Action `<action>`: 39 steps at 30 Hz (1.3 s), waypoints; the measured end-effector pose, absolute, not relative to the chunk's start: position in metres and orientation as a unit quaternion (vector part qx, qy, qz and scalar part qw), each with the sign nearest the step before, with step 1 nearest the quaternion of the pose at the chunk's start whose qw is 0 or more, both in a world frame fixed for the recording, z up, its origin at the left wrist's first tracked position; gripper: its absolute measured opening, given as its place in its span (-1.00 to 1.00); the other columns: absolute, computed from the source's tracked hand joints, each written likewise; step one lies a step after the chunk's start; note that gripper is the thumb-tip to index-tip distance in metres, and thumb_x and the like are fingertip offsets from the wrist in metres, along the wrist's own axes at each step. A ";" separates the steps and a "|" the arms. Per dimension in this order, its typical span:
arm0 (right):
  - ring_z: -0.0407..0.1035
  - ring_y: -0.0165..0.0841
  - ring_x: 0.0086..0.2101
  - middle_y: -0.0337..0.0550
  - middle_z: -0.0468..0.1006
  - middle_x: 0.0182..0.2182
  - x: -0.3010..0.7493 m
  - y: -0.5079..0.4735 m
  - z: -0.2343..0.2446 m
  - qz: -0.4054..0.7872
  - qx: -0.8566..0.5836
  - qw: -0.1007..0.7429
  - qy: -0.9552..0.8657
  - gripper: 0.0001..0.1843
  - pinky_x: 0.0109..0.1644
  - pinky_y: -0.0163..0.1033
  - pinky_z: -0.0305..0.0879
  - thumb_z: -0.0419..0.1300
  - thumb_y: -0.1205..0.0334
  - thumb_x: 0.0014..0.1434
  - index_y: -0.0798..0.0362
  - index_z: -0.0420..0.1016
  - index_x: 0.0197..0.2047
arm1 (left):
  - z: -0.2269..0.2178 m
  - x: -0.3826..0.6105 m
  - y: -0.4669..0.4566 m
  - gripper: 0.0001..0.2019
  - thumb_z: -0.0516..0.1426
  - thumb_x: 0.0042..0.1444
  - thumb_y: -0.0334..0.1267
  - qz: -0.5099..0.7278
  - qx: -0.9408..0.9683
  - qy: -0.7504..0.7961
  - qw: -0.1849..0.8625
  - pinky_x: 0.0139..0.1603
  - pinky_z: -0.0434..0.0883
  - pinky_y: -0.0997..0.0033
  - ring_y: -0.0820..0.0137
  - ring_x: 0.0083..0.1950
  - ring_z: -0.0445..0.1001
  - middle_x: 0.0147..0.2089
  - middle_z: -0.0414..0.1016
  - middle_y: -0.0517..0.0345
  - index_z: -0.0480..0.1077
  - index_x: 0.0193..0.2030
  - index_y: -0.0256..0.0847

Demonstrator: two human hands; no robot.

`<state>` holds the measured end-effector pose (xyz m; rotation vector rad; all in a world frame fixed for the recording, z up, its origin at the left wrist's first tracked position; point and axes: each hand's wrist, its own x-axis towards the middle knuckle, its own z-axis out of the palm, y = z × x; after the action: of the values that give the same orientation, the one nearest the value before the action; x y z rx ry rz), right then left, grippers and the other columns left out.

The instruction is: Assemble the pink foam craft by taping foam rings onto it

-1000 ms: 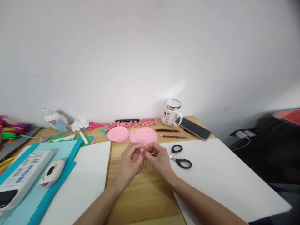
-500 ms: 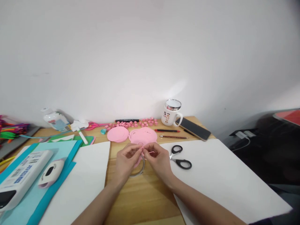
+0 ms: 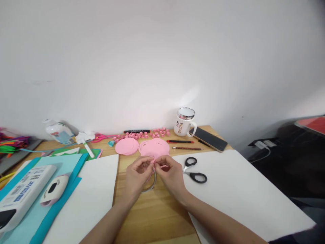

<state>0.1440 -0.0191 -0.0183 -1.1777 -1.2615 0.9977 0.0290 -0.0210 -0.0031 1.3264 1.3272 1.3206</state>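
Note:
My left hand (image 3: 137, 174) and my right hand (image 3: 170, 173) meet over the middle of the wooden table (image 3: 152, 213), fingers pinched together on a small pink paper strip (image 3: 153, 162). A thin ring (image 3: 151, 184) lies on the wood just beneath them. Behind the hands lie pink paper circles (image 3: 127, 146) and a larger pink cut sheet (image 3: 154, 147). Several small pink rolled paper pieces (image 3: 142, 134) line the back of the table. Black scissors (image 3: 194, 171) rest just right of my right hand.
White sheets lie at left (image 3: 86, 196) and right (image 3: 241, 189). Blue paper (image 3: 45, 210) holds a white box (image 3: 22, 191) and a small white device (image 3: 53, 190). A mug (image 3: 185, 122), phone (image 3: 209, 139), pencils (image 3: 186, 148) and marker (image 3: 136, 131) sit at the back.
The hands stay together on the pink strip; the fingers shifted slightly and the left hand lowered a little, showing more of the ring beneath.

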 end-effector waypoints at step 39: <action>0.39 -0.39 -0.51 -0.25 0.46 -0.54 0.150 -0.013 -0.020 0.427 -0.510 0.508 -0.547 -0.89 -0.41 -0.32 0.35 0.14 0.33 -0.14 0.08 0.34 -0.43 | -0.012 0.029 -0.019 -0.73 0.15 -0.10 -0.24 0.461 0.575 0.528 0.423 -0.31 0.42 0.43 0.37 -0.34 0.48 -0.36 0.53 0.06 0.46 -0.22 -0.28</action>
<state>0.1496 -0.0134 -0.0199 -1.2288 -1.3183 1.0299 0.0287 -0.0191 -0.0117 1.4388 1.3206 1.1546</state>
